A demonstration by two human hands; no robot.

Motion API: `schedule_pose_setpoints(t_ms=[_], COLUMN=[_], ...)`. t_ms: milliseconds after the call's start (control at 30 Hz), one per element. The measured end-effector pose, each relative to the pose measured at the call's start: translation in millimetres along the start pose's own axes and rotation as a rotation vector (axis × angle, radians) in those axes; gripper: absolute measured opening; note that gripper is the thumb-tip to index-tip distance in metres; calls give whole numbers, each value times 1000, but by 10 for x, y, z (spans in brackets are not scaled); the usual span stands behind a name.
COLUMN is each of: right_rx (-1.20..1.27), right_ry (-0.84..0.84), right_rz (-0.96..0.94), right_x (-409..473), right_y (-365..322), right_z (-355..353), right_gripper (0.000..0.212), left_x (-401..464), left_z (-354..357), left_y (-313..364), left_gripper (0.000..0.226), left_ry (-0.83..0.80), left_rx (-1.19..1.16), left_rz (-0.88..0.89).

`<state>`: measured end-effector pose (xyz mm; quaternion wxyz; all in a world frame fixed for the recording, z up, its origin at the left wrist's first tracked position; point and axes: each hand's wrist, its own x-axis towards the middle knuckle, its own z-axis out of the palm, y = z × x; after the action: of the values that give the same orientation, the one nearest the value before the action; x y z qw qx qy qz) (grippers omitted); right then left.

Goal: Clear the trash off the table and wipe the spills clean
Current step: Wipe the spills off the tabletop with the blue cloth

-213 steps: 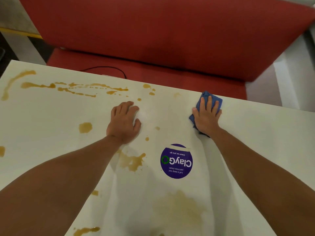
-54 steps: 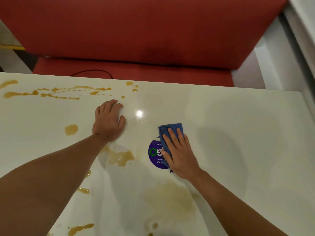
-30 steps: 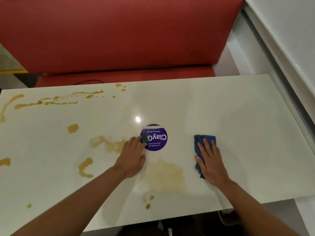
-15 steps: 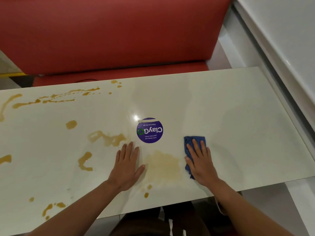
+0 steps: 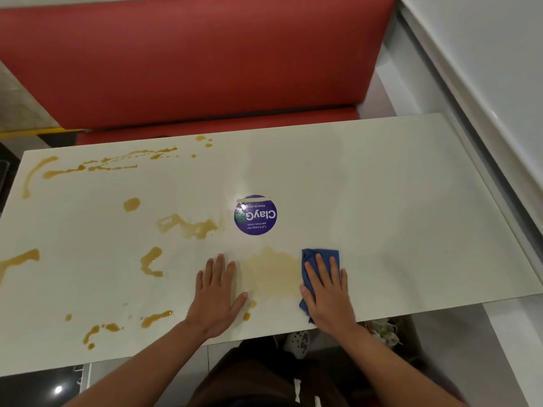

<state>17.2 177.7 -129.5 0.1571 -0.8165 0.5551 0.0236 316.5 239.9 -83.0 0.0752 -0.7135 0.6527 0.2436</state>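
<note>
Plainly the wiping step is in hand in the head view: the right hand [image 5: 329,295] presses a blue cloth [image 5: 320,255] flat under straight fingers at lower centre of the white bench [image 5: 411,201], just right of a pale smeared spill [image 5: 271,271], while the left hand [image 5: 216,298] rests flat and empty on the smear's other side. Next, I judge, the cloth must sweep left across that smear, then on to the darker brown spills [image 5: 188,226] in the left half. By count: one cloth, one round purple sticker [image 5: 255,215], two hands, roughly ten separate spill patches, and no loose trash visible.
</note>
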Motion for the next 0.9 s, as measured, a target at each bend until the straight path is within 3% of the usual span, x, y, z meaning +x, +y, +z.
schedule_pose_setpoints(t_ms=[167, 333, 500, 633, 767, 900], right_rx=[-33, 27, 11, -4, 26, -158], right_ry=[-10, 9, 29, 38, 77, -74], right_rz=[113, 253, 223, 131, 275, 330], right_x=[340, 230, -32, 71, 394, 417], right_y=[248, -11, -395, -217, -69, -154], right_z=[-185, -99, 67, 16, -130, 15], right_gripper=[63, 67, 66, 64, 66, 71], left_x=[-54, -86, -80, 3, 111, 175], left_z=[-10, -50, -57, -96, -154, -181], left_y=[-42, -194, -385, -532, -606, -617], left_gripper=[93, 92, 99, 93, 86, 80], left_ry=[23, 17, -4, 7, 35, 7], left_rx=[8, 28, 8, 12, 30, 51], left_rz=[-3, -29, 22, 70, 124, 181])
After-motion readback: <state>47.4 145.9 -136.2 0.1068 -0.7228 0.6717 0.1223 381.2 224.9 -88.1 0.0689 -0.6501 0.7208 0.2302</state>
